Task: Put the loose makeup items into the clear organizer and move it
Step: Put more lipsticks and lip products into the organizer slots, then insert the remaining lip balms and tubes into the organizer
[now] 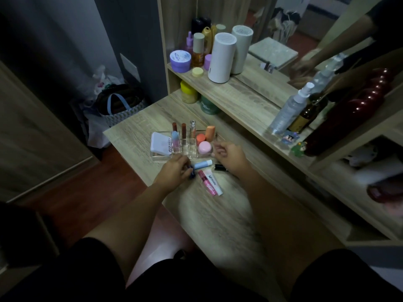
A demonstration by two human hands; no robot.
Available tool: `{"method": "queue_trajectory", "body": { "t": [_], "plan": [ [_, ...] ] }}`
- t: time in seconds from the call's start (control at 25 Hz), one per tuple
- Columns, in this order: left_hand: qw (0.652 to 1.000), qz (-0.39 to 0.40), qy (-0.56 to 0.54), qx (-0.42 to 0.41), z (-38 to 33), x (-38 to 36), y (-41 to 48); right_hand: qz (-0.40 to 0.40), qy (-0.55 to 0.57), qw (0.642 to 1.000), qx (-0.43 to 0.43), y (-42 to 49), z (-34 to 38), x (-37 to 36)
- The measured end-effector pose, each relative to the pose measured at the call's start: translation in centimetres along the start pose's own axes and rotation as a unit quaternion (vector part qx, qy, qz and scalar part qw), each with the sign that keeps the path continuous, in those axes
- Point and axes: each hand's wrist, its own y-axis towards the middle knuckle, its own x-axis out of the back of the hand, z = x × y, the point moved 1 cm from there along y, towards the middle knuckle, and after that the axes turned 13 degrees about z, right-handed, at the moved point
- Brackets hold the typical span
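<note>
A clear organizer [161, 158] sits on the wooden desk [218, 214]. It holds a white compact [161, 143], several upright lipsticks [183, 130], orange sponges [209, 132] and a pink jar [205, 147]. Loose in front of it lie a light blue tube [203, 164], a black item [220, 167], a pink tube [206, 182] and a white tube [215, 183]. My left hand [174, 168] is closed around a small dark blue item [192, 172] on the desk. My right hand [229, 155] hovers beside the organizer's right end, fingers loosely curled, holding nothing that I can see.
A raised shelf behind carries a white cylinder [221, 57], jars and bottles [197, 51], a spray bottle [290, 110] and a dark red object [353, 114]. A mirror [305, 29] stands at the back. A bag [117, 105] lies on the floor to the left.
</note>
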Motion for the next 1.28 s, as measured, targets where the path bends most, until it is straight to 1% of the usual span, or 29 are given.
{"method": "queue_trajectory", "body": {
  "t": [0.16,0.36,0.48,0.68,0.76,0.92,1.0,1.12,1.2,1.28],
  "plan": [
    [0.999,0.026,0.023,-0.012,-0.4,-1.9,-0.5,0.009,-0.009,1.000,-0.007,-1.0,-0.9,-0.7],
    [0.998,0.059,0.024,-0.019,-1.0,-4.7,-1.2,0.049,-0.062,0.997,-0.007,-2.3,-2.3,-1.7],
    [0.995,0.085,0.027,-0.038,-1.5,-5.9,-1.3,0.063,-0.073,0.994,-0.041,-2.5,-3.1,-2.6],
    [0.993,0.101,0.030,-0.042,-1.6,-6.1,-1.4,0.061,-0.040,0.993,-0.095,-2.5,-3.9,-3.5],
    [0.995,0.096,0.007,-0.017,-0.9,-6.0,-1.9,0.059,-0.032,0.992,-0.105,-2.3,-4.2,-3.7],
    [0.991,0.046,-0.084,0.089,-0.4,-6.0,-2.5,0.066,-0.011,0.989,-0.130,-2.0,-4.2,-4.5],
    [0.983,0.020,-0.122,0.138,-0.9,-6.4,-2.1,0.067,-0.018,0.988,-0.134,-1.9,-4.1,-4.9],
    [0.960,-0.005,-0.173,0.221,-1.4,-6.6,-1.0,0.057,-0.016,0.988,-0.143,-1.9,-3.9,-5.4],
    [0.953,-0.010,-0.192,0.235,-1.5,-6.8,-1.0,0.056,0.004,0.989,-0.140,-2.1,-4.0,-5.5],
    [0.946,-0.051,-0.231,0.221,-1.3,-6.7,-1.7,0.057,0.026,0.989,-0.132,-2.4,-4.3,-5.4]
  ]
}}
